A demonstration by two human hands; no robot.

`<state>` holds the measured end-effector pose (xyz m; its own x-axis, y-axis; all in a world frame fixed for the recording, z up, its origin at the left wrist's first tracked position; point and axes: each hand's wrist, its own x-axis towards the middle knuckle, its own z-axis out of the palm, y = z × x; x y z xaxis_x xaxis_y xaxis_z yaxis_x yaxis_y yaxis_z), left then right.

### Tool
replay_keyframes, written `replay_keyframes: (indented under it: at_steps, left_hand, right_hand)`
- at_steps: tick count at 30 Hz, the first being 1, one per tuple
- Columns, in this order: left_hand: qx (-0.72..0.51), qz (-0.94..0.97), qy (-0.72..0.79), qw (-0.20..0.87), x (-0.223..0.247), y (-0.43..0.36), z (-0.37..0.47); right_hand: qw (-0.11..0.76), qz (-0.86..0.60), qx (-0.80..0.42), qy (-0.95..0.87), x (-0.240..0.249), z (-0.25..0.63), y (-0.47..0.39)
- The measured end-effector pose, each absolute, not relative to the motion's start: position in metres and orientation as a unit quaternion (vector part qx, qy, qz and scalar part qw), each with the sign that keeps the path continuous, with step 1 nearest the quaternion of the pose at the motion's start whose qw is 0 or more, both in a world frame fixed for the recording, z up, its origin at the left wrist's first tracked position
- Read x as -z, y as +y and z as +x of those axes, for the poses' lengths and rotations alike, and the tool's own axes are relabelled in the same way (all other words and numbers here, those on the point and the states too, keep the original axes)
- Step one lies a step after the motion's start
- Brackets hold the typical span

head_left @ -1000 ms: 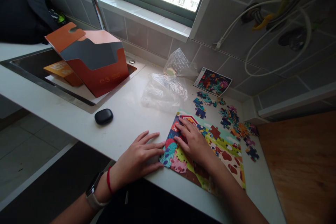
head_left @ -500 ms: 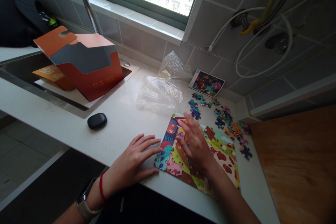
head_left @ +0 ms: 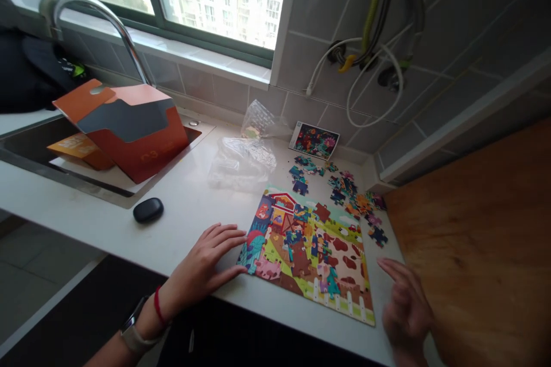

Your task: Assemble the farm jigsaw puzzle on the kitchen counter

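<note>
My left hand [head_left: 210, 258] rests on the counter with its fingers stretched out, fingertips at the left edge of a farm-scene puzzle board [head_left: 364, 278]. To the right of the board is my right hand [head_left: 404, 301], slightly blurred, its index finger extended and the other fingers partly curled. Nothing shows in it. Several loose jigsaw pieces lie on the board, among them a dark brown piece [head_left: 321, 212] near the top and a teal piece [head_left: 332, 282] lower down. On the board's left side, a joined strip of blue and teal pieces [head_left: 255, 246] shows.
Behind the board lie scattered jigsaw pieces [head_left: 344, 188] and a picture card [head_left: 315, 140] leaning on the wall. Clear plastic bags [head_left: 243, 163] and a black oval case [head_left: 148, 210] sit on the counter. An orange box [head_left: 159, 152] stands in the sink [head_left: 124, 200]. A wooden panel [head_left: 473, 241] borders the right.
My right hand has moved off the board to the right, uncovering the pieces on it. My left hand stays at the board's left edge. The camera view has shifted.
</note>
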<state>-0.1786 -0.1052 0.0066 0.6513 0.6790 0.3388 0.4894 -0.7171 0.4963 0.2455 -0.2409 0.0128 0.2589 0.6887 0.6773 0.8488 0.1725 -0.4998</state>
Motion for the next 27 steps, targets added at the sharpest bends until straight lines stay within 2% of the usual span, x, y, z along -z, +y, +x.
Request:
replay_keyframes:
  at_steps: [3,7,11,16,19,23,27]
  left_hand:
    - [-0.277,0.886,0.329,0.176,-0.01,-0.106,-0.176]
    - [-0.285,0.881,0.338,0.17,-0.013,-0.108,-0.173]
    - [-0.286,0.882,0.34,0.159,-0.011,-0.109,-0.171]
    - [-0.293,0.888,0.328,0.133,-0.014,-0.114,-0.17]
    - [-0.276,0.903,0.303,0.129,-0.033,-0.105,-0.162]
    - [-0.214,0.926,0.278,0.141,-0.081,-0.064,-0.125]
    - [-0.029,0.958,0.261,0.112,-0.118,-0.006,-0.063]
  right_hand:
    - [0.508,-0.665,0.009,-0.548,-0.009,0.252,-0.243]
    - [0.514,-0.711,-0.053,-0.476,-0.009,0.25,-0.241]
    - [0.583,-0.699,-0.108,-0.4,-0.005,0.249,-0.246]
    - [0.592,-0.695,-0.116,-0.392,-0.004,0.25,-0.247]
    - [0.582,-0.694,-0.116,-0.406,-0.005,0.25,-0.243]
    - [0.589,-0.682,-0.126,-0.415,-0.005,0.249,-0.239]
    - [0.612,-0.664,-0.162,-0.397,-0.003,0.25,-0.238]
